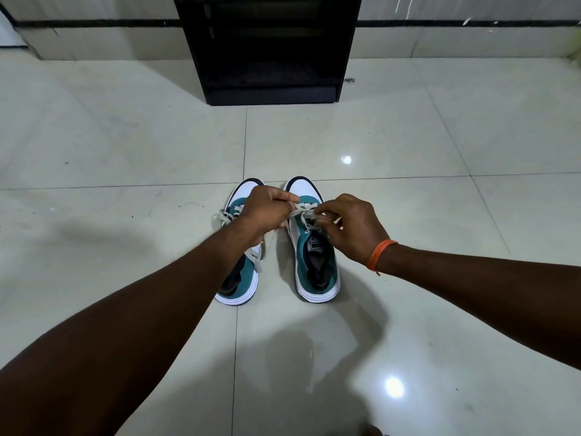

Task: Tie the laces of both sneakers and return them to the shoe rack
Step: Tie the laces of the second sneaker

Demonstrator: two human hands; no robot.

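Two teal and white sneakers stand side by side on the tiled floor, toes pointing away from me. Over the right sneaker (316,265) my left hand (267,210) and my right hand (352,226) each pinch a strand of its grey laces (306,212), pulled taut between them above the tongue. My left forearm crosses over the left sneaker (240,281) and hides its middle; its laces (221,215) lie loose, one end trailing down its right side. The black shoe rack (270,48) stands against the wall straight ahead.
Glossy pale floor tiles (125,146) spread around the sneakers on all sides. The rack's lower shelf opening faces me, dark inside. An orange thread band sits on my right wrist (379,254). A small dark speck lies on the floor right of the rack.
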